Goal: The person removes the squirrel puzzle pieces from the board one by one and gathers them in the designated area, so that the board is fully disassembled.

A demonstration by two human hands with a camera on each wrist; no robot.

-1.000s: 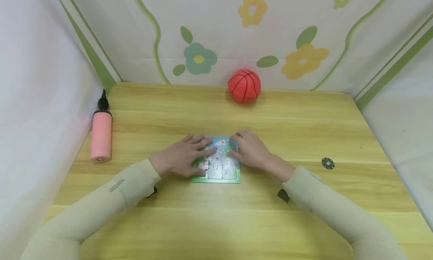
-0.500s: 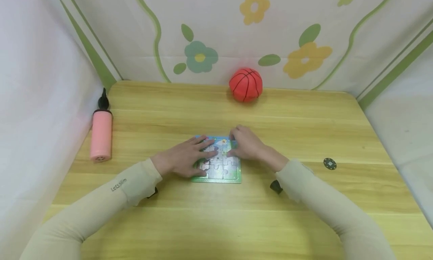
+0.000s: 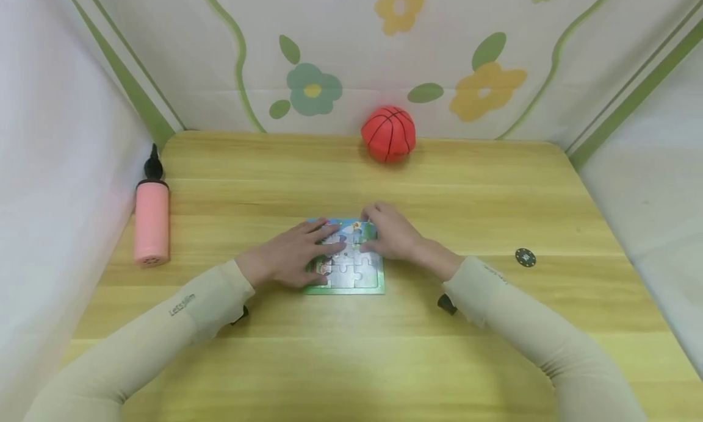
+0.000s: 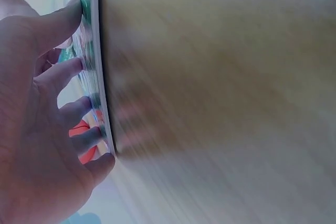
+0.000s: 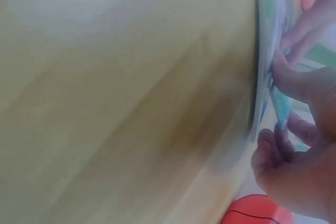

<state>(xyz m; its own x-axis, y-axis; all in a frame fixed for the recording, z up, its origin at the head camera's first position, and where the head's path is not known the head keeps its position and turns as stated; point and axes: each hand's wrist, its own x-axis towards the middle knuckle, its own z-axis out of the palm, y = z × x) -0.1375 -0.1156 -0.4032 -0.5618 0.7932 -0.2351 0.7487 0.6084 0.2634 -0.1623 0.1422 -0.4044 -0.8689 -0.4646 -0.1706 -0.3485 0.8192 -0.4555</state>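
Note:
A square jigsaw puzzle [image 3: 345,291] with a green and blue picture border lies on the wooden table in the head view. My left hand [image 3: 293,255] rests on its left half with spread fingers; in the left wrist view, the thumb [image 4: 63,22] and fingertips touch its face and edge. At the upper right corner, my right hand [image 3: 396,234] pinches a puzzle piece [image 5: 282,103] between thumb and fingers. The right wrist view shows that piece tilted up, one edge raised from the puzzle. Parts of the puzzle are hidden under both hands.
A red toy basketball [image 3: 389,134] sits at the back of the table by the flowered curtain. The pink hand pump [image 3: 152,224] stands at the left edge. Over on the right lies a black round chip [image 3: 525,257].
My right hand's fingers have drawn together at the puzzle's upper right corner, and its wrist has shifted a little left. My left hand stays spread on the puzzle. The head view has shifted slightly.

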